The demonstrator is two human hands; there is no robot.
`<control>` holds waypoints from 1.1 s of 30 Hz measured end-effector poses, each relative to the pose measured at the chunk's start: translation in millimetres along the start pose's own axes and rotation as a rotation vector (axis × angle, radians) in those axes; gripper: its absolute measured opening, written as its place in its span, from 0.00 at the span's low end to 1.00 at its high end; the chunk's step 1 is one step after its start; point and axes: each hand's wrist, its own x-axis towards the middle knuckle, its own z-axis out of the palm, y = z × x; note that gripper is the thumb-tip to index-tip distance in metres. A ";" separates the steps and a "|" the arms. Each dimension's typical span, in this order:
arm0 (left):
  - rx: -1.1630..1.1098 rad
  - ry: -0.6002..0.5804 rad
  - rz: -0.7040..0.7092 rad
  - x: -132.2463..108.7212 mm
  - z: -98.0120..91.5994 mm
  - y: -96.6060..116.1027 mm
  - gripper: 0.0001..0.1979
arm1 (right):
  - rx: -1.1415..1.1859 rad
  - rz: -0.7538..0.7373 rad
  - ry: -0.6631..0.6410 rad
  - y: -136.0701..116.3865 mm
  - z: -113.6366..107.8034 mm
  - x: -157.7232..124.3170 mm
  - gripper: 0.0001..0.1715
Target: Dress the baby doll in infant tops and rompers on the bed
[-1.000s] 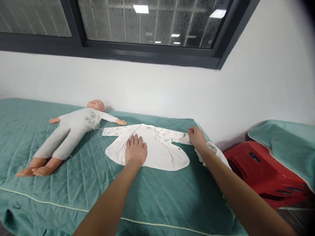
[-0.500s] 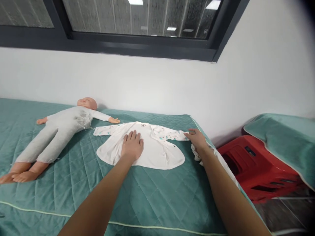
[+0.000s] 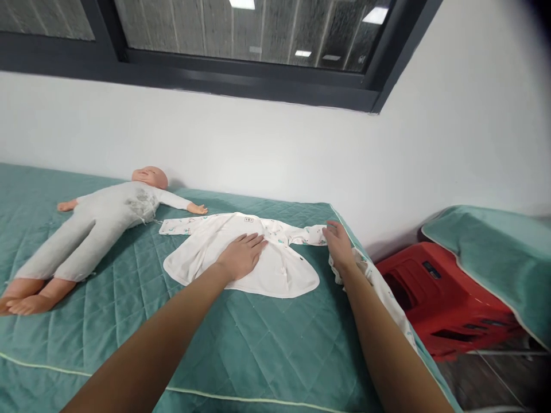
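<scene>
Hands [image 3: 241,256] on curved-hem white shirt [image 3: 282,268], diamond-quilted green cover [image 3: 262,344]

Have a white cloth baby shirt [image 3: 282,265] spread at the middle of a green quilted cloth bedcover [image 3: 267,347], beneath the left hand [image 3: 241,256], with one sleeve [image 3: 309,235] reaching right to the right hand [image 3: 338,241] and the other reaching left toward a pale grey cloth-bodied doll [image 3: 112,206], laid on the cover's left with head far and feet near. See a crumpled white printed cloth [image 3: 388,296] along the cover's right edge, and farther right, off the cover, a red moulded plastic object [image 3: 450,298] partly under a draped green cloth [image 3: 495,246]. Find a flat white wall [image 3: 241,143] behind, with a dark-framed glass window [image 3: 245,31] in it, above.
</scene>
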 end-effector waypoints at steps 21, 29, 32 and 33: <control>-0.046 0.023 -0.036 36.3 8.6 -5.3 0.27 | -0.096 -0.238 -0.335 -63.2 37.7 -43.7 0.25; -0.048 0.054 -0.124 47.5 12.4 -5.2 0.30 | -0.155 -0.036 -0.320 -74.3 64.4 -23.5 0.11; -0.046 0.018 -0.116 52.9 15.3 -7.7 0.29 | -0.116 0.043 -0.276 -62.1 62.8 -15.1 0.15; -0.044 0.012 -0.113 54.7 15.9 -8.5 0.29 | -0.102 0.070 -0.263 -57.6 61.5 -13.7 0.16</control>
